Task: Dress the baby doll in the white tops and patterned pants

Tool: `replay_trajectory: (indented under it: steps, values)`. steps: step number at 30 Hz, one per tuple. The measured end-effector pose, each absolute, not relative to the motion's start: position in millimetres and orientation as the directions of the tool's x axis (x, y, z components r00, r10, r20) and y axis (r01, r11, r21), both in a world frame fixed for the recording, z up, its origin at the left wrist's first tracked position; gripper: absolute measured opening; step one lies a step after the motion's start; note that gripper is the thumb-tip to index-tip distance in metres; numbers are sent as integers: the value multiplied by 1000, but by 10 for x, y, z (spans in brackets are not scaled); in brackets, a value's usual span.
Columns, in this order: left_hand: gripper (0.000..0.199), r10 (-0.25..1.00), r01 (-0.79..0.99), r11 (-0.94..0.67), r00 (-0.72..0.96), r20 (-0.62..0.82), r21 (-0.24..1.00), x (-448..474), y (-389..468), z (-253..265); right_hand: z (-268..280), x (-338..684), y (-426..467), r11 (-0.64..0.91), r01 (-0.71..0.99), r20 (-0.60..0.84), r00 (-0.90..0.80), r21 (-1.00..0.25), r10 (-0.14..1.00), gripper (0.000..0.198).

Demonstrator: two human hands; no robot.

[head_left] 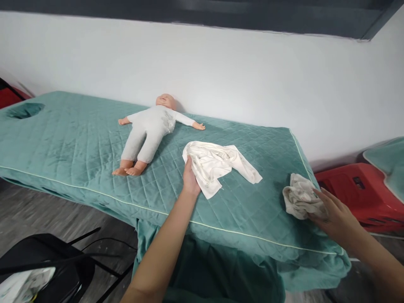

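Note:
My left hand (191,179) grips the near-left edge of a white baby garment (211,162), its thumb on top and its fingers hidden beneath the cloth. The garment lies loosely spread on the bed, one sleeve stretched to the right. At the bed's right end, my right hand (334,212) is closed on a bunched, off-white piece of clothing (298,195); its exact kind cannot be made out. A baby doll (154,124) with a cloth body lies on its back, left of the garment, arms spread and feet toward me.
The bed has a green quilted cover (88,147) and a face hole (27,110) at its left end. A white wall (221,71) runs behind. A red plastic chair (360,189) stands at right, a black chair (69,265) at lower left with a white packet (27,284) on it.

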State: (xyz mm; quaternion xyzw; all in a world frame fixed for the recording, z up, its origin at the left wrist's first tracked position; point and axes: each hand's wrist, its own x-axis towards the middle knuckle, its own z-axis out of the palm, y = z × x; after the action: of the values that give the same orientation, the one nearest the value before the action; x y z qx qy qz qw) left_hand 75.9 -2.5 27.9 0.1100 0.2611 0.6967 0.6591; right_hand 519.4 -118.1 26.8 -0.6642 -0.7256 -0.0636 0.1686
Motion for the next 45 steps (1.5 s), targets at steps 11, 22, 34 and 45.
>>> replay_trajectory:
  steps: [11, 22, 34, 45]
  values:
    - [44, 944, -289, -29, -322, -68, 957, 280, 421, 436, 700, 3371, -797, 474, 809, 372, -345, -348, 862, 48]
    - [32, 833, 362, -553, 210, 512, 751, 348, 35, 1560, 1319, 2393, 492, 581, 688, 513, -341, -435, 788, 35]
    - [33, 630, 900, -338, -1, 777, 275, 40, -82, 1637, 1919, 3200, -50, 549, 820, 608, -354, -164, 710, 43]
    - [20, 871, 787, -267, -50, 489, 556, -85, 127, 1684, 1939, 3689, -253, 188, 848, 446, 63, -496, 893, 29]
